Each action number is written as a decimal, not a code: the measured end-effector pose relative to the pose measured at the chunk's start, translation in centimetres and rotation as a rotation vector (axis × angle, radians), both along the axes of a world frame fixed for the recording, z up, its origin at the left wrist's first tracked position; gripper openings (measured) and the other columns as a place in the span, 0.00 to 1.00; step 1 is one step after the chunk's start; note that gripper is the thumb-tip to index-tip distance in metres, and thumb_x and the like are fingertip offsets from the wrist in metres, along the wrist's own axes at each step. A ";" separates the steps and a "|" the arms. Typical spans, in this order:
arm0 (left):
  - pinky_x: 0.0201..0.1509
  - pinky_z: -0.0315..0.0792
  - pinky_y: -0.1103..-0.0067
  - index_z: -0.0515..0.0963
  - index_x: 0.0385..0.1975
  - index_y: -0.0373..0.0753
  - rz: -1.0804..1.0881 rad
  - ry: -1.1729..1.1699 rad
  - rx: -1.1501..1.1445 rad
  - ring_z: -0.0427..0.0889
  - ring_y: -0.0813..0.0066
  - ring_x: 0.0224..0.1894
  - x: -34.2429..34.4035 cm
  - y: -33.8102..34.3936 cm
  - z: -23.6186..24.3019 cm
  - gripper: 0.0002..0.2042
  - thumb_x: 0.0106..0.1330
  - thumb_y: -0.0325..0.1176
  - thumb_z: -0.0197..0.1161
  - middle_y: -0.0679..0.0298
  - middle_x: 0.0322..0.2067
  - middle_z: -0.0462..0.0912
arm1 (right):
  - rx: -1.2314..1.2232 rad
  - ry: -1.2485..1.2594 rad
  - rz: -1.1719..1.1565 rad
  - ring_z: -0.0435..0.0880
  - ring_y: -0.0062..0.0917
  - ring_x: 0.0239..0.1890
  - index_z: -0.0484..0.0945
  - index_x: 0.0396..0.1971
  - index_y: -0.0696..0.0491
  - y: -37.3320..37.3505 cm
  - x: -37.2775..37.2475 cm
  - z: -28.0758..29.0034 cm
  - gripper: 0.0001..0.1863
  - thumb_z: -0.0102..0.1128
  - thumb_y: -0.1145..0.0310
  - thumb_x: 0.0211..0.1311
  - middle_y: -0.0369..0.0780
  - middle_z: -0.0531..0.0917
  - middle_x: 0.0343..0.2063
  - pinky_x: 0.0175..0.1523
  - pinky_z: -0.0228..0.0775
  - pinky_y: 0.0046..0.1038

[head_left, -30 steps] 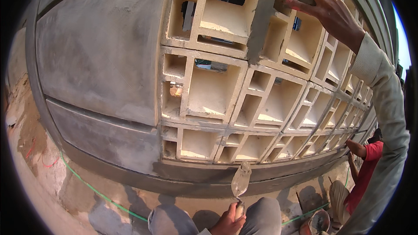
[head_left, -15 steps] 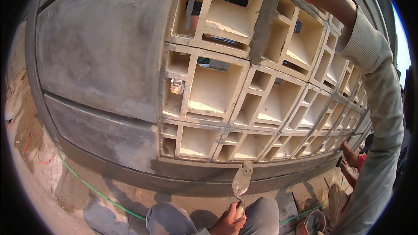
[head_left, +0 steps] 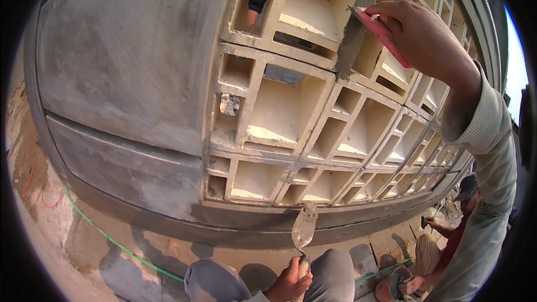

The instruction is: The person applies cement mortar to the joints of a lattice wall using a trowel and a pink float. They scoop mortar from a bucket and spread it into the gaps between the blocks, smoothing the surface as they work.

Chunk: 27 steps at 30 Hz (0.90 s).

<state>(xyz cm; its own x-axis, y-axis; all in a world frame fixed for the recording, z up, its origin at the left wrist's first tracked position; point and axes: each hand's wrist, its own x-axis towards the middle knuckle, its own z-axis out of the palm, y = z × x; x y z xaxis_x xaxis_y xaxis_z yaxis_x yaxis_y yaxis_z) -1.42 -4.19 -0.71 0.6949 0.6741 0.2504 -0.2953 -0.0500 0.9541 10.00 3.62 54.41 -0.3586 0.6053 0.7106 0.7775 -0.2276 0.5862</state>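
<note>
Held up at the upper right, my right hand [head_left: 428, 33] is closed on a flat red scraper [head_left: 385, 34]. One end of the scraper meets the grey mortar band [head_left: 351, 42] between two cream breeze blocks. Low in the middle, my left hand [head_left: 290, 281] wraps round the handle of a pointing trowel [head_left: 304, 230]. Its blade points up in front of the wall's base, with a dab of mortar on the tip. The pierced cream blocks [head_left: 288, 109] stand in rows, each with square and slot openings.
Smooth grey plaster [head_left: 120, 67] covers the wall at left. A green hose [head_left: 120, 246] crosses the ground. At lower right a co-worker [head_left: 456, 235] crouches, one hand at a bucket [head_left: 398, 282]. Another person's hand [head_left: 252, 18] shows through an upper-left block opening.
My right hand has come down with the scraper onto the mortar band. My left hand and the trowel have shifted slightly left. The co-worker has leaned further into view, reaching to the bucket.
</note>
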 end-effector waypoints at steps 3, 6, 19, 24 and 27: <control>0.31 0.74 0.63 0.59 0.62 0.35 -0.053 0.004 -0.018 0.82 0.51 0.28 -1.4 0.0 1.7 0.24 0.67 0.28 0.57 0.47 0.27 0.80 | -0.117 0.240 -0.082 0.84 0.18 0.31 0.80 0.59 0.48 -1.4 -1.3 3.1 0.17 0.46 0.67 0.79 0.40 0.86 0.36 0.39 0.76 0.20; 0.26 0.73 0.67 0.59 0.62 0.35 -0.138 -0.007 -0.095 0.81 0.60 0.23 -2.2 0.2 5.1 0.24 0.67 0.28 0.56 0.53 0.23 0.78 | 0.028 0.212 0.028 0.84 0.23 0.30 0.79 0.60 0.47 -2.0 3.0 8.0 0.18 0.45 0.69 0.78 0.42 0.86 0.35 0.39 0.76 0.26; 0.24 0.73 0.71 0.57 0.67 0.37 -0.173 0.043 -0.189 0.78 0.69 0.21 -2.0 0.3 4.1 0.28 0.68 0.29 0.56 0.57 0.23 0.78 | 0.236 -0.046 -0.147 0.87 0.36 0.37 0.84 0.51 0.50 1.8 0.2 5.1 0.14 0.56 0.65 0.71 0.47 0.86 0.37 0.45 0.78 0.34; 0.26 0.73 0.70 0.58 0.67 0.36 -0.124 0.011 -0.227 0.78 0.68 0.22 -2.1 0.1 4.2 0.28 0.68 0.28 0.58 0.57 0.25 0.79 | -0.179 -0.041 -0.100 0.88 0.35 0.40 0.83 0.55 0.47 -0.6 1.1 3.5 0.16 0.54 0.69 0.71 0.44 0.87 0.41 0.51 0.78 0.34; 0.26 0.74 0.69 0.59 0.67 0.35 0.110 -0.111 0.162 0.78 0.66 0.22 -1.1 -0.2 2.7 0.28 0.68 0.28 0.58 0.55 0.25 0.79 | -0.006 -0.094 0.028 0.87 0.36 0.39 0.82 0.57 0.44 -1.5 3.6 7.1 0.17 0.56 0.67 0.71 0.45 0.87 0.41 0.51 0.78 0.34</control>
<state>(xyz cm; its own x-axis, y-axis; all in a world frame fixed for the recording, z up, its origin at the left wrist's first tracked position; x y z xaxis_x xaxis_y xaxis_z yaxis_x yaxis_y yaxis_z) -2.53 -4.35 1.96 0.5813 0.6893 0.4324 -0.3822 -0.2379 0.8929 13.61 2.17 61.53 -0.4406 0.5981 0.6694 0.7250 -0.2026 0.6582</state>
